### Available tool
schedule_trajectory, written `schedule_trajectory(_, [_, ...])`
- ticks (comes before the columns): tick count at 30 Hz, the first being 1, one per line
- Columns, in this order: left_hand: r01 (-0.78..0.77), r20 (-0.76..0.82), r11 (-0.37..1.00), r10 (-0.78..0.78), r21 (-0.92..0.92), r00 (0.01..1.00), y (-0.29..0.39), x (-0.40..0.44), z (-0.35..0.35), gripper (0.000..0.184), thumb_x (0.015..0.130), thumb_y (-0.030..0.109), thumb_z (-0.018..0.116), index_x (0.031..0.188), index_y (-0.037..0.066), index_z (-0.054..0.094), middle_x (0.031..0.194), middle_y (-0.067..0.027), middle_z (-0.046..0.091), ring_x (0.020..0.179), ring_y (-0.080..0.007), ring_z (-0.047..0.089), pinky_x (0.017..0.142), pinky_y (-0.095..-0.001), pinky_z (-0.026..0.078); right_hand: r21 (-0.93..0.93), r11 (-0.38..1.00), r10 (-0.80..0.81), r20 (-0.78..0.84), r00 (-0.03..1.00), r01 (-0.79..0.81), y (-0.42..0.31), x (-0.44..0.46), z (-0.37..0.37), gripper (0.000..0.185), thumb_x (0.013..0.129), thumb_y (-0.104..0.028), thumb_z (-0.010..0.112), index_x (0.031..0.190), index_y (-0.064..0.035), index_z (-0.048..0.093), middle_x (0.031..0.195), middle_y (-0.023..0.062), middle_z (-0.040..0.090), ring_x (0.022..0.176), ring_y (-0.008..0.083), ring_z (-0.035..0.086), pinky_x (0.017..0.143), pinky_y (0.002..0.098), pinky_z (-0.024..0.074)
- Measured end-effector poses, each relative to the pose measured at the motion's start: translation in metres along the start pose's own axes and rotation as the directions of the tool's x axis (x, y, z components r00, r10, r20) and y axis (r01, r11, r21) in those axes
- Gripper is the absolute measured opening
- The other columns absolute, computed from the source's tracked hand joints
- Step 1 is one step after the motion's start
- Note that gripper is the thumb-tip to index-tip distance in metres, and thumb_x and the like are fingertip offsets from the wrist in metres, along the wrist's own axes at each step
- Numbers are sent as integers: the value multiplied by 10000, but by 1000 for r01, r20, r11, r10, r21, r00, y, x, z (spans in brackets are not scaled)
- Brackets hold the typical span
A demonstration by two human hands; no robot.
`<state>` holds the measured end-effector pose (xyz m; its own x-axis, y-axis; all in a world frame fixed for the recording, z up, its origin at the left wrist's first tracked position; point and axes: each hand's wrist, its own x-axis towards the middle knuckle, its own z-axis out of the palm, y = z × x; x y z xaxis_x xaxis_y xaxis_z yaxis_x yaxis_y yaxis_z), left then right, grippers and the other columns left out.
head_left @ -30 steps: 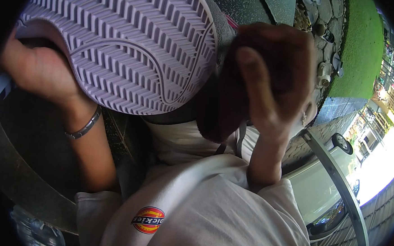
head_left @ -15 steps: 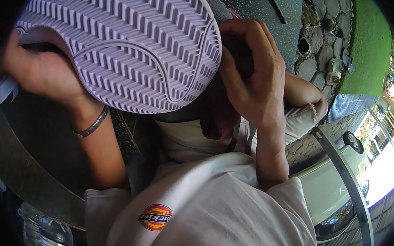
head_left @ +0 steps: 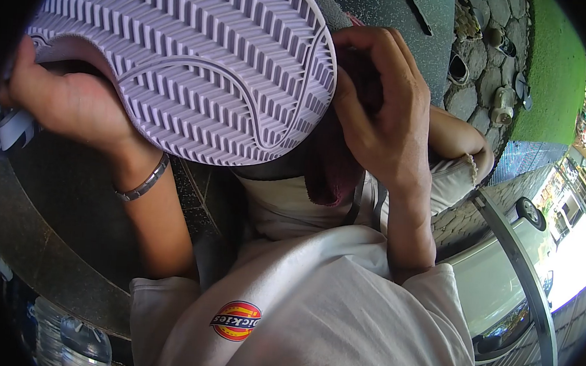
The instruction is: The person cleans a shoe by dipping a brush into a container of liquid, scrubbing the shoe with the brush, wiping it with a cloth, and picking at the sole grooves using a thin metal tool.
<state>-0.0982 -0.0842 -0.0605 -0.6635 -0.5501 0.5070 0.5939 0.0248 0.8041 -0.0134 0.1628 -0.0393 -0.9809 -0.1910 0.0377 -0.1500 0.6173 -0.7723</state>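
Note:
A shoe [head_left: 185, 76] with a pale lavender-white, zigzag-grooved sole is held up close to the camera, sole facing me. My left hand [head_left: 70, 102] grips it around the narrow middle part at the left; most of its fingers are hidden behind the shoe. At the toe end, my right hand [head_left: 391, 108] is curled round a dark maroon cloth [head_left: 333, 179], pressed against the shoe's edge. The cloth hangs down over my lap. A bit of the grey upper [head_left: 327, 14] shows past the sole's rim; the rest of the upper is out of sight.
Several shoes or sandals [head_left: 459, 69] and a jar [head_left: 503, 105] stand on stone paving at the upper right. Large clear plastic bottles [head_left: 82, 344] are at lower left. A metal rail [head_left: 526, 271] and a parked car [head_left: 495, 276] lie to the right.
The whole view has shifted slightly, with the background moving a little rightward. Both hands keep their hold on the shoe and the cloth, almost unchanged.

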Motion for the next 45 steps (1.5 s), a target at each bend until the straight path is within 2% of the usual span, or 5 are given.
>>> schedule_trajectory(8, [0,-86,991,11,131,996,-2,2,-8,232,990,131,513,1187,13,550,1150,-117,595,1130,-223,576,1067,-404,427,-5,1000,-3,3,1000,3,0,0,0,279,844,-20,658,1121,-3,638,984,127,634,852,277,652,788,335,513])
schedule_trajectory(15, [286,-12,919,-294,271,956,21,-7,-5,754,1032,426,499,1548,75,75,1551,-219,113,1430,-394,176,1202,-539,161,4,1000,-16,-6,1000,16,1,1,1,278,845,-22,656,1123,-5,640,975,126,628,851,272,645,787,333,510])
schedule_trajectory(17, [357,11,873,-382,331,924,26,-8,-6,923,1044,510,495,1651,93,-61,1666,-248,-25,1515,-443,61,1240,-577,85,8,1000,-2,-6,1000,2,-1,1,0,228,869,-65,685,1089,-23,641,955,137,645,906,324,650,820,393,525])
schedule_trajectory(39, [364,-51,878,-367,310,929,28,-10,1,930,1053,490,490,1644,79,-99,1655,-245,2,1487,-419,129,1229,-567,105,8,1000,-3,4,1000,3,0,0,0,283,847,-31,665,1128,2,639,975,127,631,861,262,649,799,328,511])
schedule_trajectory(45, [340,-21,867,-358,363,934,29,-9,-3,918,1053,484,485,1642,63,-80,1633,-265,56,1477,-423,154,1229,-562,108,30,999,38,-9,999,-38,-4,1,0,213,870,-68,701,1072,-32,641,939,144,649,921,349,650,815,424,532])
